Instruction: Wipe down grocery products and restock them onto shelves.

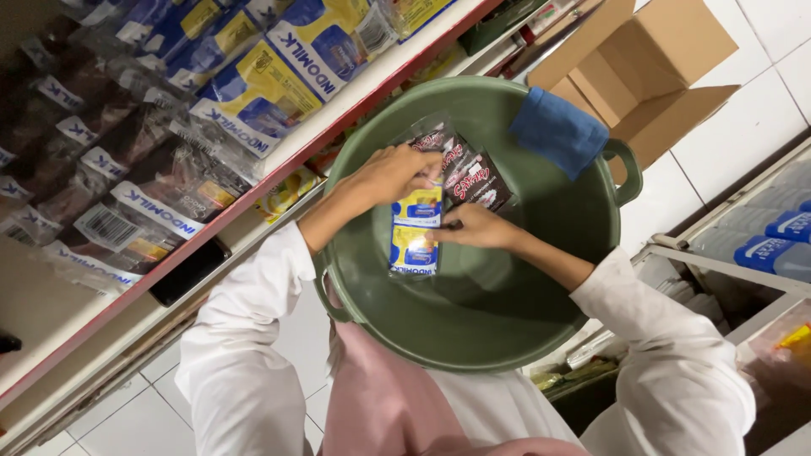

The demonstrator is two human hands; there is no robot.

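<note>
— Two hands inside a green basin (541, 279), both busy with sachet strips.
— Left hand (390, 173)?
— Curled over the top of the blue-and-yellow sachet strip (415, 238), fingers closed on it near the upper end. Strip hanging down toward the basin floor.
— And right hand (480, 226)?
— Pinching the lower edge of the dark red-and-black sachets (473, 176), thumb and fingers closed on them. Those sachets fanned out just above, touching the blue-and-yellow strip.
— Anything else in the basin?
— Blue cloth (557, 128) draped over the far rim, beside one handle. Nothing more visible inside.
— Surroundings?
— Shelf with a red edge (279, 173) on the left, packed with more blue-and-yellow sachet strips and darker ones. Open cardboard box (650, 63) beyond the basin, on white floor tiles. Blue-capped packs behind a glass-fronted case (760, 245) at right. White sleeves and a pink garment (380, 397) below the basin.
</note>
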